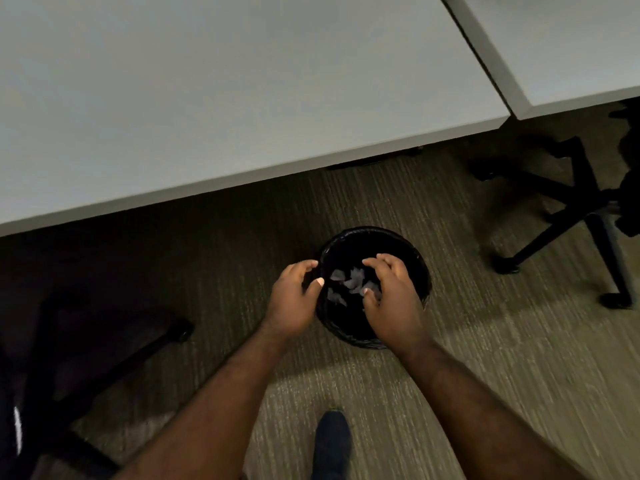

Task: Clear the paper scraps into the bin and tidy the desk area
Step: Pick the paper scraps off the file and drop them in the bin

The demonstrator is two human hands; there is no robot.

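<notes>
**Both hands over the bin, scraps inside**

Your left hand [294, 299] hovers at the left rim of the bin [414, 252], fingers loosely curled with a gap between thumb and forefinger, gripping nothing. Your right hand [391, 296] hangs over the bin's mouth, fingers bent downward and spread, also holding nothing you can see.

The bin is round and black, with a glossy, crinkled liner folded over its rim. It stands on the carpet [485, 358], just in front of the desk [207, 98]. Inside lie the scraps [349, 280]: pale grey, torn, irregular pieces of paper, about five showing, though blur and your right hand make the count uncertain.

The desk is a smooth, flat, light grey slab with a square edge. A second desk [571, 46] of the same finish butts against it at the right. The carpet is a ribbed, striped olive-grey weave.

Two black chair bases show, one at the right [581, 202] with castors, one at the left [104, 341]. One dark shoe [332, 441] shows between your forearms.
</notes>
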